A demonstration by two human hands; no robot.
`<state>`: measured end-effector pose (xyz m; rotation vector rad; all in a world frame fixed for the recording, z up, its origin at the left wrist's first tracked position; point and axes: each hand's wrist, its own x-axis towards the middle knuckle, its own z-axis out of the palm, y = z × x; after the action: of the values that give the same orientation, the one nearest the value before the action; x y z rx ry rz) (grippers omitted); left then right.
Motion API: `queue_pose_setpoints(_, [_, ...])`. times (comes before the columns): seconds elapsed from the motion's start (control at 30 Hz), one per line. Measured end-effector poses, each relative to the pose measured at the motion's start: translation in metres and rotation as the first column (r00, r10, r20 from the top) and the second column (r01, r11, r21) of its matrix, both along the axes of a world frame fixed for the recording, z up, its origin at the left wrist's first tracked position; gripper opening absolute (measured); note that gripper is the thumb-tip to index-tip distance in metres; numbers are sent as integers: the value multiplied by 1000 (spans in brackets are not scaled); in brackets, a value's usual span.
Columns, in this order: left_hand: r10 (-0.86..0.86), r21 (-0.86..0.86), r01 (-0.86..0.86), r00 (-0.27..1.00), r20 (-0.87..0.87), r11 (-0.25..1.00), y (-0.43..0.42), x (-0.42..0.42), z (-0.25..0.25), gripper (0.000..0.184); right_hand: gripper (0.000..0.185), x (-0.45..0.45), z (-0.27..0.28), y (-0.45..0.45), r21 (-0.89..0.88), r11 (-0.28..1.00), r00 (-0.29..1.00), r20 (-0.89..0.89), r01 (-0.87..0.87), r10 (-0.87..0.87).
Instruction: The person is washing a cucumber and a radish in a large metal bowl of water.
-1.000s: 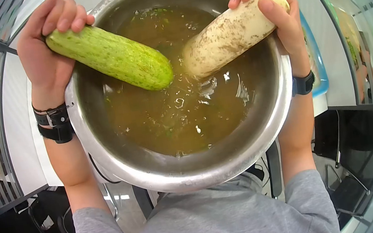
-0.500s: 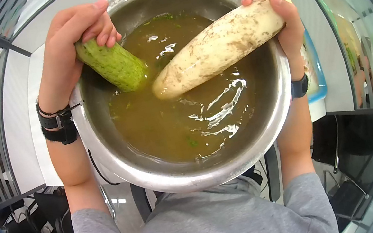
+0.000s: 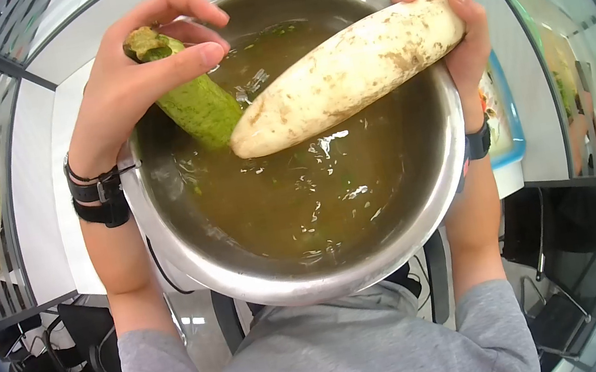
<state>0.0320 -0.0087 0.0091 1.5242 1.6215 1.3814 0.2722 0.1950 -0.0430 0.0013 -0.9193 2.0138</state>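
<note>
The left hand [image 3: 120, 86] is spread in the head view, its thumb across the green gourd [image 3: 203, 115], which slants down to murky water [image 3: 302, 209] inside the steel basin [image 3: 315, 287]; the right hand [image 3: 470, 35] clasps the white radish [image 3: 351, 76]. The 2 vegetables' tips overlap, contact unclear. The basin partly hides a blue-rimmed tray [image 3: 518, 141] on the counter [image 3: 511, 179]. Black chairs [image 3: 86, 332] stand either side.
</note>
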Motion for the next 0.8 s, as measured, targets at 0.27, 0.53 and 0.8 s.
queue_pose_setpoints(0.27, [-143, -23, 146, 983, 116, 989, 1, -2, -2, 25, 28, 5, -4, 7, 496, 858, 946, 193, 134, -260])
queue_pose_setpoints(0.53, [-153, 3, 154, 979, 137, 988, 3, -25, -7, 40, 28, 7, 5, 6, 584, 809, 971, 225, -66, -84])
queue_pose_setpoints(0.8, [-362, 288, 225, 676, 642, 931, -3, -64, -15, 37, 28, 8, 4, 6, 584, 810, 962, 249, -61, -108])
